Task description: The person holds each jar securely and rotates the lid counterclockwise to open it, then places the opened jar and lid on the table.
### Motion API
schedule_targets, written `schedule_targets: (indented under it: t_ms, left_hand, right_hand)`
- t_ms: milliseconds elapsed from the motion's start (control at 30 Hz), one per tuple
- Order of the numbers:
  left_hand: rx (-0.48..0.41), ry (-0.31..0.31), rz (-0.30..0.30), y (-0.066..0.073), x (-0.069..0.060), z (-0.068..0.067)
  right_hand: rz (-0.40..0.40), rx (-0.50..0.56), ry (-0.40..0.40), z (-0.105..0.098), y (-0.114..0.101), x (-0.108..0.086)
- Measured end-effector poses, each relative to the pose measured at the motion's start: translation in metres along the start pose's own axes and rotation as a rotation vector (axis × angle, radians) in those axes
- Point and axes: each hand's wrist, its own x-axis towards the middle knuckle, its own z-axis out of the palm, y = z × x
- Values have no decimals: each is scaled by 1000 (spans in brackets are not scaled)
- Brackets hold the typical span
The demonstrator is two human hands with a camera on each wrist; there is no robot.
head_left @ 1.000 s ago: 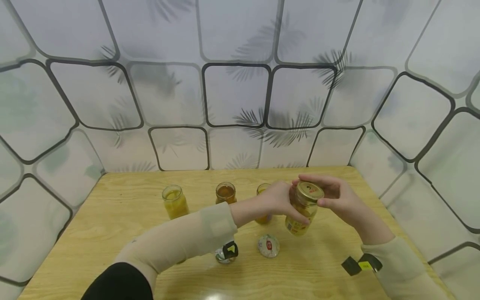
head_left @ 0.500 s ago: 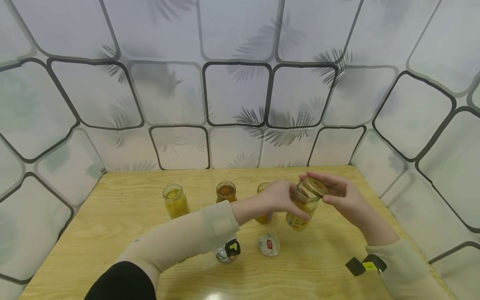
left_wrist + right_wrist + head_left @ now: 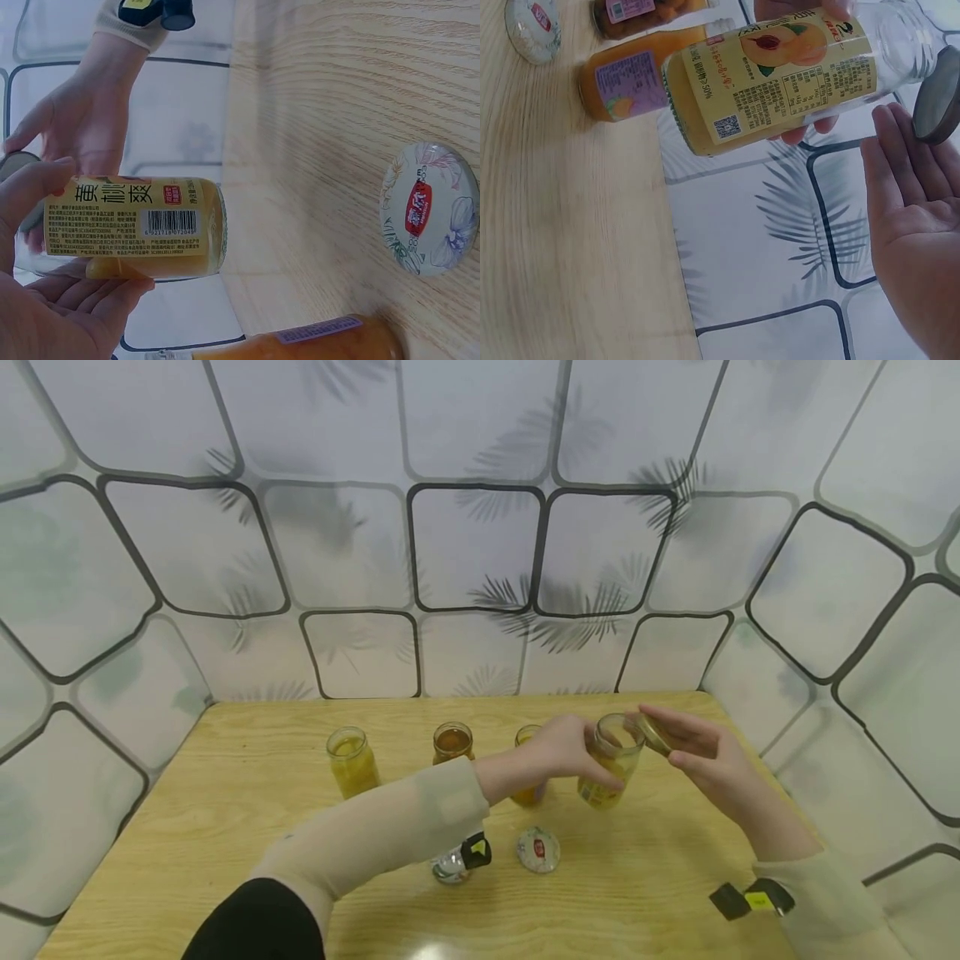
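My left hand (image 3: pixel 562 747) grips a glass jar (image 3: pixel 619 762) with a yellow peach label, holding it above the right side of the table. The jar's mouth is uncovered, and yellow contents fill its lower part. In the left wrist view the thumb and fingers wrap around the jar (image 3: pixel 142 225). Just right of the mouth, my right hand (image 3: pixel 712 760) pinches the gold lid (image 3: pixel 654 735) between thumb and fingers. The right wrist view shows the lid (image 3: pixel 937 97) tilted on edge and apart from the jar (image 3: pixel 780 75).
Uncovered jars stand along the table: a yellow one (image 3: pixel 351 764), an amber one (image 3: pixel 452 743) and an orange one (image 3: pixel 528 789) partly behind my left hand. A patterned white lid (image 3: pixel 537 850) lies in front. Another lid (image 3: pixel 450 867) is partly hidden by the left wrist strap.
The gold lid has come off the jar's mouth and tilted, moving right with my right hand. My left hand keeps hold of the jar, which has shifted slightly up and right.
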Motion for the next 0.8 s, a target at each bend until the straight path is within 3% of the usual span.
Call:
schedule_targets:
  t_ms: [200,467,800]
  left_hand:
    - [13,65,-30,2,6,-2]
    - [38,135,-59,8,16,-4]
    - [31,191,-104,4,33,6]
  right_hand:
    - [-22,-36,0,-6,1,-10]
    - [86,-23,2,-8,8,-26]
    - [201,-76,10,-1,22,-45]
